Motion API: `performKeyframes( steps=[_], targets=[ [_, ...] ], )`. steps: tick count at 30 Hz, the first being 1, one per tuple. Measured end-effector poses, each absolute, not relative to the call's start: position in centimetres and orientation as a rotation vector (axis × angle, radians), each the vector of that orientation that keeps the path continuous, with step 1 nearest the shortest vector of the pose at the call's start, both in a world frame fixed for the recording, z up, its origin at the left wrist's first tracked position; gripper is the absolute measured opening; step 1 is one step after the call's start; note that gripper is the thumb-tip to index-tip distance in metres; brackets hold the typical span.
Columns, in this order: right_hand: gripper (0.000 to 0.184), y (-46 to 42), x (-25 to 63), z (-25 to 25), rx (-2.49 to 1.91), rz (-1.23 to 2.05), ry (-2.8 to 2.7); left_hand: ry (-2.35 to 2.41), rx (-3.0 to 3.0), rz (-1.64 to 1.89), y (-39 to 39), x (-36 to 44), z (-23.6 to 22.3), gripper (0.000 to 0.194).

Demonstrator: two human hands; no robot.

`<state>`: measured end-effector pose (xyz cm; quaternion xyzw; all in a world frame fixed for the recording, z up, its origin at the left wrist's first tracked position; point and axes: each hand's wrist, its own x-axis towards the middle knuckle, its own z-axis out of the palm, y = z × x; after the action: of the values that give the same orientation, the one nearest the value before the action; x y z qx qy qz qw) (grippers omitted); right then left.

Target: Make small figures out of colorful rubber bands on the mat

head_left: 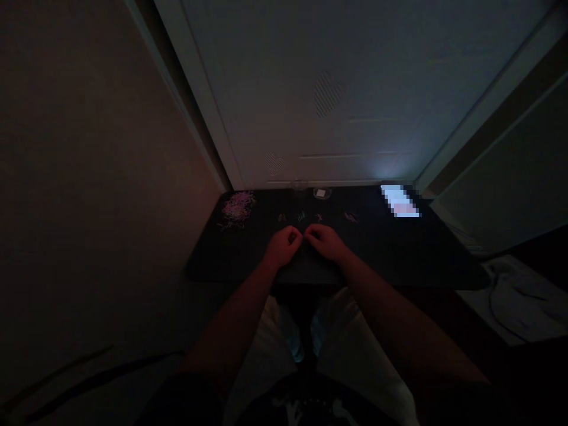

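In dim light, my left hand (284, 246) and my right hand (325, 241) meet almost fingertip to fingertip above the near middle of a dark table (381, 254). The fingers of both are curled in a pinch; whatever they hold is too small and dark to make out. Just beyond them lie small clusters of thin loops or strips: a brownish cluster (281, 218), a greenish cluster (302, 216), a reddish cluster (319, 218) and a pinkish-purple cluster (350, 217). A larger pile of pink and purple strips (238, 207) spreads over the far left.
Along the back edge stand a clear round container (299, 186) and a shallow round dish (327, 196) with a white square inside. A lit phone (402, 202) lies at the far right. A pale panel (266, 89) rises behind the table. A cable (492, 305) hangs over a pale surface at right.
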<state>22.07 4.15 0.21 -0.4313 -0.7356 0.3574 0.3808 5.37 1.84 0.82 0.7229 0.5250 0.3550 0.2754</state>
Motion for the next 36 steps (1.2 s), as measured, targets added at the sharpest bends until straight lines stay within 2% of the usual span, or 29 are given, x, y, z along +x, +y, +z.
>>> performKeyframes(
  steps=[6,15,23,36],
  targets=[
    [0.016,4.6,22.9,0.4,-1.108,1.064,-1.486,1.455,1.940,0.947,1.8,5.4,1.0,0.016],
    [0.035,4.0,22.5,1.3,-1.156,1.005,-1.560,1.538,1.963,0.979,2.3,5.7,1.1,0.014],
    [0.033,4.7,22.7,0.3,-1.151,0.989,-1.563,1.650,1.960,1.013,5.7,6.2,2.5,0.013],
    [0.033,4.9,22.6,0.3,-1.109,1.033,-1.531,1.749,2.186,0.729,9.4,6.1,2.4,0.012]
  ],
)
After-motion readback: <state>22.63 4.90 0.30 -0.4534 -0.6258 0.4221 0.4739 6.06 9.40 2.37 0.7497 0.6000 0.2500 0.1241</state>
